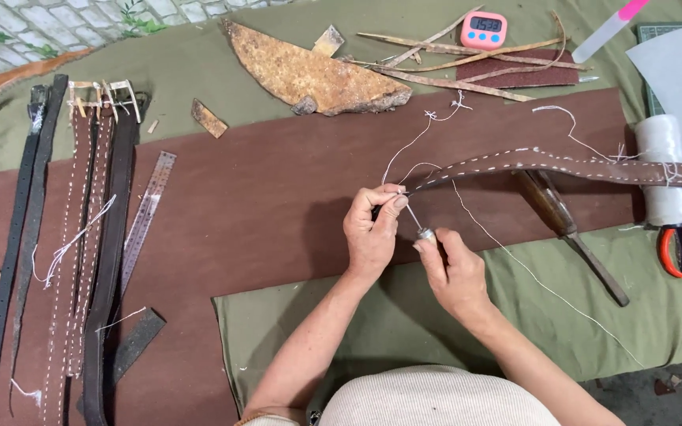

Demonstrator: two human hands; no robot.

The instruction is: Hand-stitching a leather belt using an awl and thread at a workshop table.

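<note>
Brown leather strap [562,164] with white stitching, white thread [530,272], brown felt sheet [278,197] over olive-green cloth [436,315], pink timer [484,30], red-handled scissors [678,251].

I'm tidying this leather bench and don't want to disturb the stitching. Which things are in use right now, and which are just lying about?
In use:
- left hand pinching the stitched strap end
- right hand with the awl
- white thread

Lying about:
- finished straps
- metal ruler
- pink timer
- thread spool
- scissors
- wooden-handled tool
</note>
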